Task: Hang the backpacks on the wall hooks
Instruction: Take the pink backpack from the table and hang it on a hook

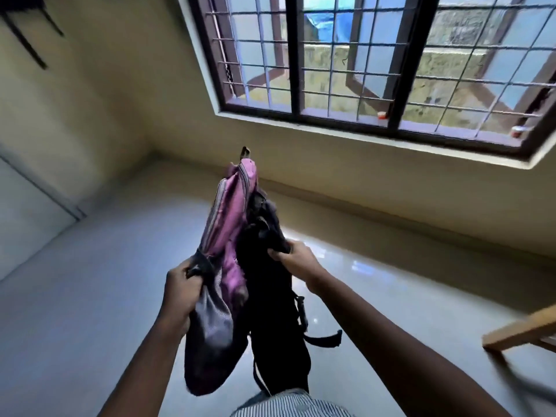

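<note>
I hold a pink and grey backpack [224,236] up in front of me, its dark back panel and straps [270,296] turned to the right. My left hand [180,293] grips the bag's grey lower side. My right hand [296,260] pinches a black strap on the dark side. A black strap end [323,338] dangles below. At the top left of the wall hang dark straps of something black [27,34]; no hook is plainly visible.
A barred window [361,70] fills the wall ahead. A pale door [27,212] stands at the left. A wooden furniture leg [520,329] juts in at the right over the glossy tiled floor [90,296].
</note>
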### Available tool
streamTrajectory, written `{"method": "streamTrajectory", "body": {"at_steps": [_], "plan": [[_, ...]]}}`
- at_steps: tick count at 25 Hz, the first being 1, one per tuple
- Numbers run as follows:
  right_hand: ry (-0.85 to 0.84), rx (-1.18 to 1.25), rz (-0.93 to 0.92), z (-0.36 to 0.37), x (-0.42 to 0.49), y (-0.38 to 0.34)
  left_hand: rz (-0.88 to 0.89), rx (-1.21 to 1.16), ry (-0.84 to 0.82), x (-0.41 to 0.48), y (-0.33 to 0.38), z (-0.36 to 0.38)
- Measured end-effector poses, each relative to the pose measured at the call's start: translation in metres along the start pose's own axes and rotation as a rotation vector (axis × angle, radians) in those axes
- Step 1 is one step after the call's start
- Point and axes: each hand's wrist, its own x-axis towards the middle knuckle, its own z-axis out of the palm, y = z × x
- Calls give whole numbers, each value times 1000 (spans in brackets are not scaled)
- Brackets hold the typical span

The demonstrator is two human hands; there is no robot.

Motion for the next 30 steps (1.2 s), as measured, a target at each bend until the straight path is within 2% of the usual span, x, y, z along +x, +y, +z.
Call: {"method": "streamTrajectory", "body": {"at_steps": [6,12,16,21,25,30], "plan": [[-108,-401,-159,61,93,-75,-139,-249,201,74,-6,-85],[-218,-514,-259,123,246,-133,-256,-313,312,200,-10,-136],[-317,-682,-326,172,346,-173,-277,-296,338,304,7,-153],[-353,-800,-383,227,466,-214,-299,-294,410,424,21,-175],[-328,-819,-347,272,560,-239,-319,-293,411,525,19,-204],[-157,-794,-192,332,680,-266,-364,-284,340,664,7,-248]]}}
